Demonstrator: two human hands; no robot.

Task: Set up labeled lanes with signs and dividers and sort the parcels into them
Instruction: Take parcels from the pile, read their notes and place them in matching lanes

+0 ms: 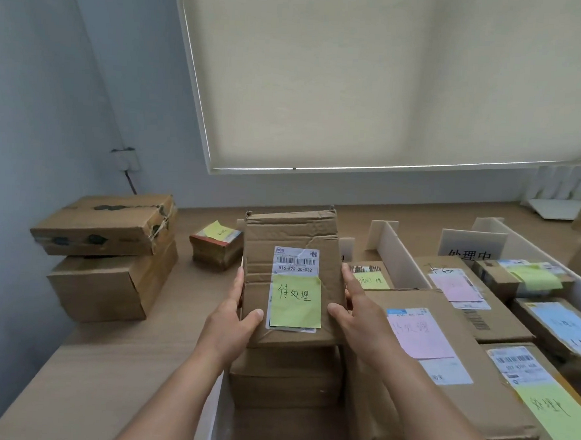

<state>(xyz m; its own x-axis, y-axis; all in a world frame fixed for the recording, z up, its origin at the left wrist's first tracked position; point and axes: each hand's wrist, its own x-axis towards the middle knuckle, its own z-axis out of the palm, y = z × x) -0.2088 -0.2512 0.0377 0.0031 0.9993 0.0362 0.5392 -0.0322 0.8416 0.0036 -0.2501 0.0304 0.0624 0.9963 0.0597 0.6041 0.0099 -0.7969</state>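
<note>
Holding the parcel (290, 281) between both hands, you have it lifted and tilted so its face is toward you. Your left hand (232, 321) grips its left edge, thumb curled over the front near the lower corner. Your right hand (351, 312) clasps the right edge the same way, fingers wrapped behind. On the parcel's face a green sticky note (296, 301) sits just below a barcode label (295, 261).

Directly beneath the parcel lies another brown box (284, 376), in the lane bounded on its left by a white divider (217, 416). To the parcel's right, a large flat box with a pink note (421, 333) fills the neighbouring space, and beyond it a second divider (396, 253) runs back toward a standing sign (472, 246). To the parcel's left, outside the lanes, a stack of two boxes (106, 256) and a small box with a yellow note (216, 246) wait on the table (79, 377).

You appear to be mid-sort, reading the note before placing this parcel. Next, match its note to the right lane sign and lower it flat, likely onto the box below if that lane agrees.

That lane's own sign is hidden behind the parcel, so I cannot confirm its label. The standing sign's lower edge is covered by boxes, and the pink note's writing is too faint to read.
</note>
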